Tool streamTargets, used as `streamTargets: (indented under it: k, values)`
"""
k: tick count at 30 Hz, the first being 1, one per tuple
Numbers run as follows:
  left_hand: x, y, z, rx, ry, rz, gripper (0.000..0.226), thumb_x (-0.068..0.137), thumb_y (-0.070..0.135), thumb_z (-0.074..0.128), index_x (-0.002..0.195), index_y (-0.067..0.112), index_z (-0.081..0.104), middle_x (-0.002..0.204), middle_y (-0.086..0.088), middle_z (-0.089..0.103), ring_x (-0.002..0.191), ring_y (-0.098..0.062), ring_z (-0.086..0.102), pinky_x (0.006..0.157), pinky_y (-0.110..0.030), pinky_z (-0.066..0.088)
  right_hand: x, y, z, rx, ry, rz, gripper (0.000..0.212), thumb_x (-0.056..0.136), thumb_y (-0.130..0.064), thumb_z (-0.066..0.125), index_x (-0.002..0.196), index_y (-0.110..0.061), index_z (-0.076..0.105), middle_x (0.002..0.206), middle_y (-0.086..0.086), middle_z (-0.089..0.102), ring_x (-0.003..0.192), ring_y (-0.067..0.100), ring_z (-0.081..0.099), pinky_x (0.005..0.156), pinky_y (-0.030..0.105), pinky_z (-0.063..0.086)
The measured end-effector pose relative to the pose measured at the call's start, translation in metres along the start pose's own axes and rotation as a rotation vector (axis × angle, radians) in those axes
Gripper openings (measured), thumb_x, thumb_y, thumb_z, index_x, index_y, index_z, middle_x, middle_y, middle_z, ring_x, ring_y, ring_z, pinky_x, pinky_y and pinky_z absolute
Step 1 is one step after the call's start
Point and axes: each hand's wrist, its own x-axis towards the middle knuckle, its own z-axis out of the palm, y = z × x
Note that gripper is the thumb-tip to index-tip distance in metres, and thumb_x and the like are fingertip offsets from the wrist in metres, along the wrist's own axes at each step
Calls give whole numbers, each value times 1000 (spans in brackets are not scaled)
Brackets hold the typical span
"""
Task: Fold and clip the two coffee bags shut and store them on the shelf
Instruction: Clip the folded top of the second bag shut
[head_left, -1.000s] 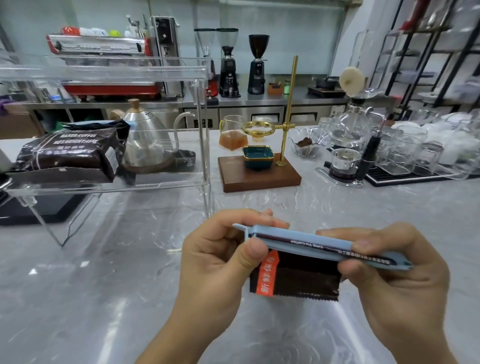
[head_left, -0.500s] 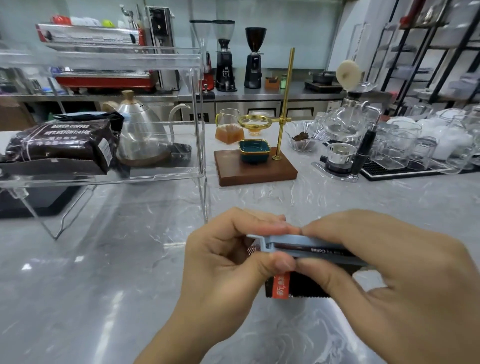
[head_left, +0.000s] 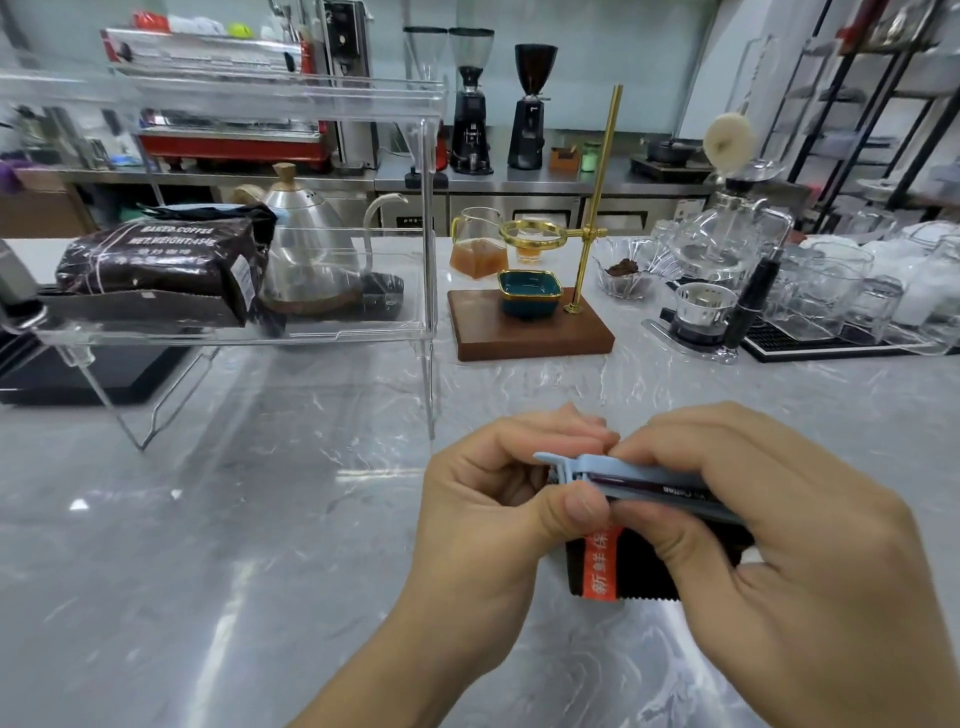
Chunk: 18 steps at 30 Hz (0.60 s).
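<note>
Pinching the stiff clip (head_left: 649, 486) between both hands (head_left: 498, 499) (head_left: 769, 519), we judge the limp, light bag (head_left: 639, 571) beneath best held by its fold.

Right hand (head_left: 779, 561) covers most of blue clip (head_left: 649, 486) and right part of dark coffee bag (head_left: 623, 566); bag's far end unseen. Left hand (head_left: 498, 519) hides bag's left edge behind thumb. Fold under clip not visible. Right forearm cut by lower-right frame edge. Far left of hands, second coffee bag (head_left: 161, 265) on clear shelf (head_left: 332, 335); its clip blurred.
</note>
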Motion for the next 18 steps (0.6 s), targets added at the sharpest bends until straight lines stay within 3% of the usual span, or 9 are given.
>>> streamTargets:
  k: [2, 4, 7, 10, 14, 18]
  values:
    - [-1, 0, 0, 41, -1, 33, 30, 59, 41, 91, 78, 22, 80, 88, 4, 80, 91, -9, 75, 100, -22, 48, -23, 47, -2, 32, 114, 108, 16, 96, -40, 56, 99, -27, 65, 99, -11, 63, 88, 19, 64, 71, 46, 49]
    - [-2, -1, -1, 71, 2, 49, 29, 60, 44, 89, 77, 22, 79, 86, 5, 80, 91, -9, 75, 105, -24, 44, -42, 51, -5, 21, 125, 113, 17, 96, -37, 56, 97, -25, 68, 97, -10, 65, 84, 19, 64, 68, 44, 49]
    - [-3, -2, -4, 106, -15, 74, 27, 63, 44, 88, 78, 23, 78, 85, 6, 79, 89, -10, 75, 107, -27, 44, -29, 45, -7, -68, 142, 84, 18, 93, -29, 58, 90, -18, 72, 90, -6, 69, 77, 19, 66, 63, 38, 50]
    - [-2, -2, -4, 151, -45, 100, 23, 65, 42, 87, 78, 24, 79, 83, 6, 79, 85, -11, 74, 109, -31, 42, -35, 47, -10, 5, 139, 81, 14, 90, -24, 61, 87, -15, 72, 88, -6, 68, 77, 17, 66, 63, 35, 50]
    - [3, -1, -6, 170, -64, 77, 23, 68, 42, 85, 81, 23, 82, 87, 4, 80, 89, -12, 75, 107, -29, 43, -36, 52, -12, 54, 126, 107, 16, 91, -26, 59, 88, -16, 71, 91, -13, 66, 83, 7, 64, 72, 22, 48]
    - [5, -1, -10, 206, -86, 54, 22, 77, 43, 78, 82, 22, 83, 89, 4, 80, 90, -13, 74, 105, -30, 44, -38, 53, -14, 94, 115, 137, 17, 90, -27, 58, 87, -17, 70, 90, -13, 66, 83, 7, 64, 72, 22, 48]
